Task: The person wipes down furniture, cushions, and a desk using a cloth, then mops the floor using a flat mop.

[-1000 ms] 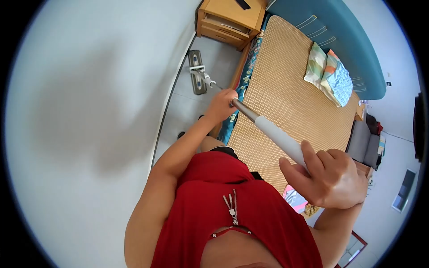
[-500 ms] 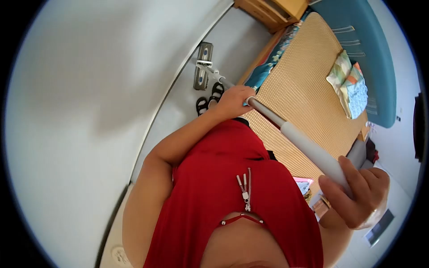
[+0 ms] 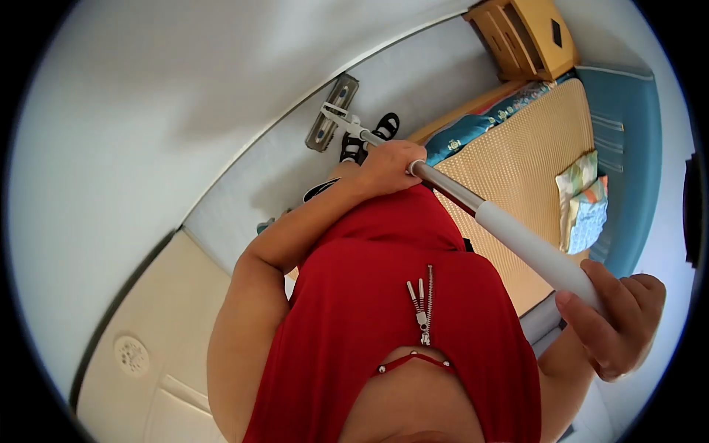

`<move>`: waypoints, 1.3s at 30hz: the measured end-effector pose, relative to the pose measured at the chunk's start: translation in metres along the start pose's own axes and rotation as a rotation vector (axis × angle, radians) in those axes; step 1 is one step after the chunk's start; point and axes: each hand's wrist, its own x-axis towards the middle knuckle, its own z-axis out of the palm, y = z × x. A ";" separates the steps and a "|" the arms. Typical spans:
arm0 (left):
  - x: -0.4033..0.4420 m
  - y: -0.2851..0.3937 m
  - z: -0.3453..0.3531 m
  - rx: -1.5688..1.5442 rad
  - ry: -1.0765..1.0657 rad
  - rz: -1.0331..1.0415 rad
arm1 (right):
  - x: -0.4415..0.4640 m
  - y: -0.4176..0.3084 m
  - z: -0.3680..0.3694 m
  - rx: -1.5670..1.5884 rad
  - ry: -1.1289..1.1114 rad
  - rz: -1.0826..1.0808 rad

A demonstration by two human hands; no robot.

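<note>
A mop with a pole crosses the view diagonally, its light grey grip at the upper end. My left hand is closed round the middle of the pole, in front of my red top. My right hand wraps the end of the grip at the right. Down on the floor, the flat rectangular mop head lies close to the foot of the white wall. Right beside it are my feet in black sandals.
To the right stands a bed with a woven mat, folded pillows and a blue headboard. A wooden bedside cabinet is at the far end. A cream door or panel is at the lower left. Grey floor runs between wall and bed.
The view has turned, bringing more of the cabinet and the cream panel into sight. The mop head is now angled differently beside the wall, and my feet have shifted. Both hands keep their grip.
</note>
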 end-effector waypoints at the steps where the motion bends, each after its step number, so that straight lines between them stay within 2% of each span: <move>1: -0.011 0.001 -0.003 -0.007 0.023 -0.028 | 0.005 -0.005 0.001 -0.001 0.008 0.009; 6: -0.070 0.005 -0.021 0.030 0.179 -0.154 | 0.028 -0.037 0.019 -0.058 0.084 -0.014; 11: -0.132 -0.025 -0.023 0.111 0.267 -0.323 | 0.078 -0.022 0.060 0.251 0.085 -0.403; 14: -0.149 -0.038 -0.044 0.145 0.359 -0.407 | 0.124 -0.021 0.084 0.288 -0.049 -0.497; 19: -0.248 -0.074 -0.026 0.260 0.414 -0.581 | 0.149 -0.067 0.138 0.280 -0.062 -0.761; 22: -0.282 -0.094 -0.023 0.340 0.581 -0.651 | 0.178 -0.087 0.170 0.309 -0.026 -0.834; 26: -0.288 -0.126 -0.017 0.371 0.649 -0.768 | 0.207 -0.096 0.200 0.276 -0.011 -0.838; 28: -0.280 -0.121 -0.020 0.365 0.693 -0.687 | 0.209 -0.088 0.190 0.198 -0.074 -0.849; 31: -0.248 -0.114 -0.032 0.358 0.702 -0.597 | 0.213 -0.074 0.140 0.208 -0.041 -0.754; 33: -0.211 -0.099 -0.047 0.262 0.649 -0.519 | 0.217 -0.055 0.106 0.266 -0.095 -0.662; 36: -0.199 -0.088 -0.053 0.303 0.586 -0.540 | 0.208 -0.076 0.083 0.253 -0.209 -0.541; 39: -0.211 -0.096 -0.053 0.281 0.635 -0.505 | 0.216 -0.096 0.079 0.142 -0.300 -0.504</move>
